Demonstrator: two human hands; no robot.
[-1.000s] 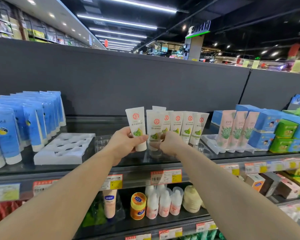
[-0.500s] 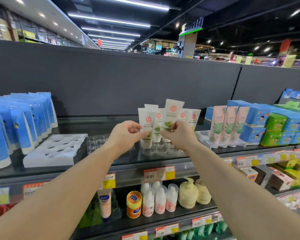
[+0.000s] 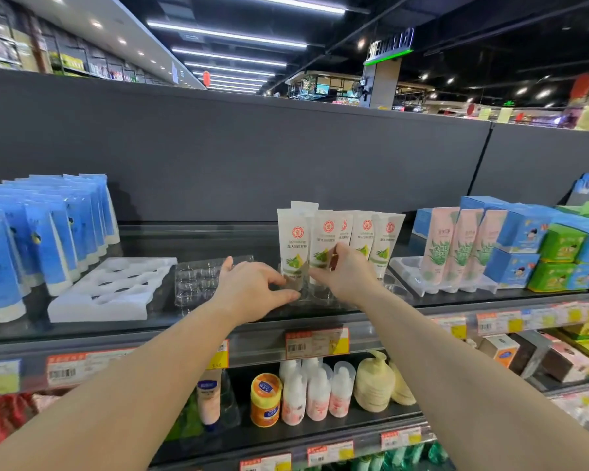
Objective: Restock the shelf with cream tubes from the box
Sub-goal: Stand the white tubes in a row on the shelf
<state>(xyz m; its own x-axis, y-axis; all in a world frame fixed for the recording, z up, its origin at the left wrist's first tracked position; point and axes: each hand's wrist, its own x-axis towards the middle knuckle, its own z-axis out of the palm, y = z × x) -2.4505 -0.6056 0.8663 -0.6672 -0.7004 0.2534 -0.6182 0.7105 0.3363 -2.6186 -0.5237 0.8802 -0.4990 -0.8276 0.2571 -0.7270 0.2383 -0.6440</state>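
Several white cream tubes (image 3: 366,237) with red logos and green fruit prints stand caps down in a clear tray (image 3: 320,297) on the top shelf (image 3: 198,329). My left hand (image 3: 255,288) has relaxed, spread fingers, and its thumb and forefinger tips touch the foot of the leftmost tube (image 3: 293,239). My right hand (image 3: 349,271) pinches the lower part of the second tube (image 3: 325,237) between thumb and fingers. No box is in view.
A second clear tray (image 3: 198,280) and a white foam tray (image 3: 116,287) lie left of the tubes. Blue tubes (image 3: 41,239) stand at far left. Pink tubes (image 3: 456,246) and blue and green cartons (image 3: 541,249) stand at right. Bottles fill the lower shelf (image 3: 306,392).
Both tubes have come down into the tray row. My left hand has loosened its grip and spread its fingers. My right hand has lowered its tube beside the leftmost one.
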